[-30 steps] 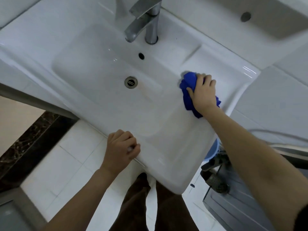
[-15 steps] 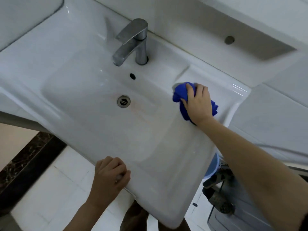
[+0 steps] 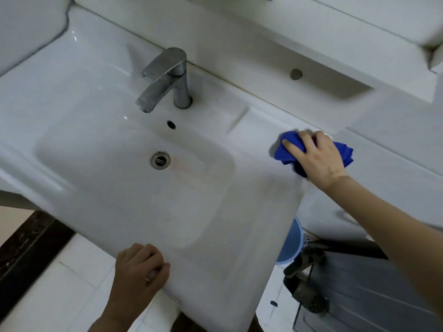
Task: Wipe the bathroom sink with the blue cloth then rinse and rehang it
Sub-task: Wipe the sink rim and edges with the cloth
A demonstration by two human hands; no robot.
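right hand (image 3: 316, 159) clamps down on the bunched blue cloth (image 3: 286, 153), fingers curled over it, pressing it onto the flat right ledge of the sink (image 3: 239, 236), close to the back wall. left hand (image 3: 139, 271) sits as a loose fist against the front rim, nothing in it that shows. by my read this is mid-wipe: the basin around the drain (image 3: 160, 160) looks faintly stained, the faucet (image 3: 165, 77) shows no running water. rinsing and rehanging are all to come.
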